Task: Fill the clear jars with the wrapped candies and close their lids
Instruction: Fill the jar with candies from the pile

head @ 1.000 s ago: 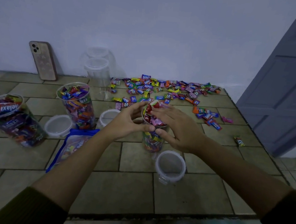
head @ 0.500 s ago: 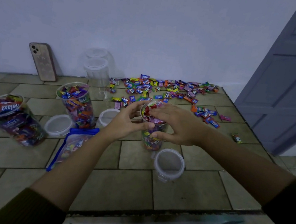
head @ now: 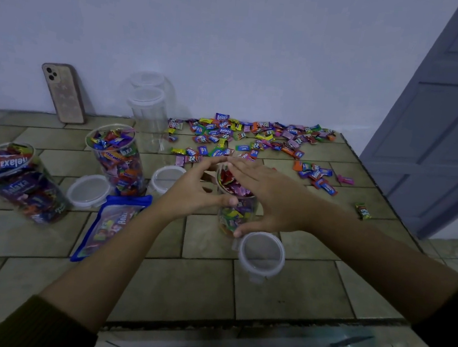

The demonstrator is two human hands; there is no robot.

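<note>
A clear jar (head: 235, 213) heaped with wrapped candies stands mid-table. My left hand (head: 192, 189) cups its left side, fingers at the rim and thumb across the front. Flat over the jar's mouth lies my right hand (head: 270, 194), fingers stretched out on the candies, thumb down by the jar's base. A clear lid (head: 261, 254) rests on the table just in front of the jar. Loose wrapped candies (head: 254, 139) are scattered behind it, towards the wall.
Two filled jars without lids, one (head: 119, 159) upright and one (head: 21, 179) at the far left, stand beside two loose lids (head: 89, 191) (head: 166, 178). Empty jars (head: 149, 114) and a phone (head: 63, 93) are by the wall. A blue candy bag (head: 112, 223) lies under my left forearm. A grey door (head: 439, 124) is on the right.
My right hand has flattened out over the jar's mouth, its fingers reaching further left across the candies. My left hand stays around the jar.
</note>
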